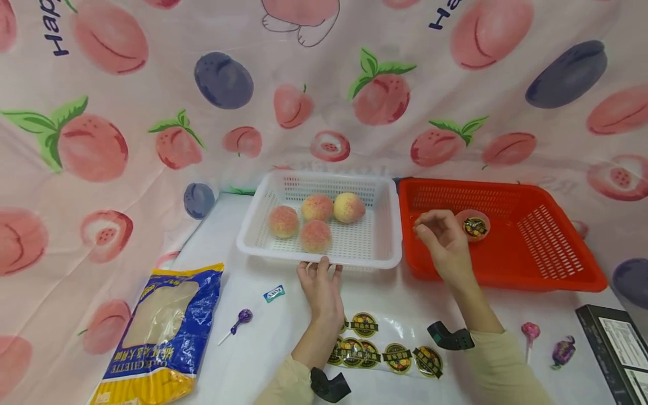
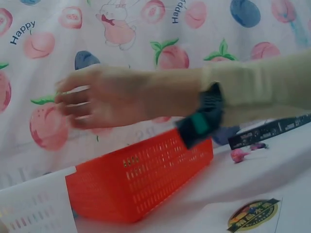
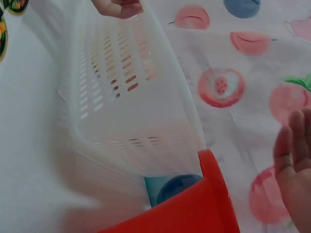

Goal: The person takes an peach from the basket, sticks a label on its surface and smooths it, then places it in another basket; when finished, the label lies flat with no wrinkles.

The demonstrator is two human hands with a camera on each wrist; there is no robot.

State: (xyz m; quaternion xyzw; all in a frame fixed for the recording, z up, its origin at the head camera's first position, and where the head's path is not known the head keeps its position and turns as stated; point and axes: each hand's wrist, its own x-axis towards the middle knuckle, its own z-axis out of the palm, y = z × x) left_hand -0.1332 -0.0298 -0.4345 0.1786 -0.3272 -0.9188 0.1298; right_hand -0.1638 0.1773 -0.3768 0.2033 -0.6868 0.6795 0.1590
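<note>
Along the front rim of a white plastic basket (image 1: 320, 257), my left hand (image 1: 321, 295) grips the edge with its fingertips. Several peaches (image 1: 316, 236) lie inside this basket. My right hand (image 1: 448, 244) is raised over the left side of a red plastic basket (image 1: 511, 259), fingers loosely bent, with nothing held. Beside that hand, in the red basket, lies a round pinkish fruit (image 1: 482, 216) bearing a black-and-gold sticker. In the left wrist view the right hand (image 2: 109, 97) shows above the red basket, fingers apart.
A sheet of round stickers (image 1: 397, 337) lies in front. To the left are a blue-and-yellow bag (image 1: 162, 332), a purple lollipop (image 1: 244, 316) and a small green wrapper (image 1: 274, 293). On the right lie a pink lollipop (image 1: 530, 331), a purple wrapped candy (image 1: 563, 352) and a black box (image 1: 615, 343).
</note>
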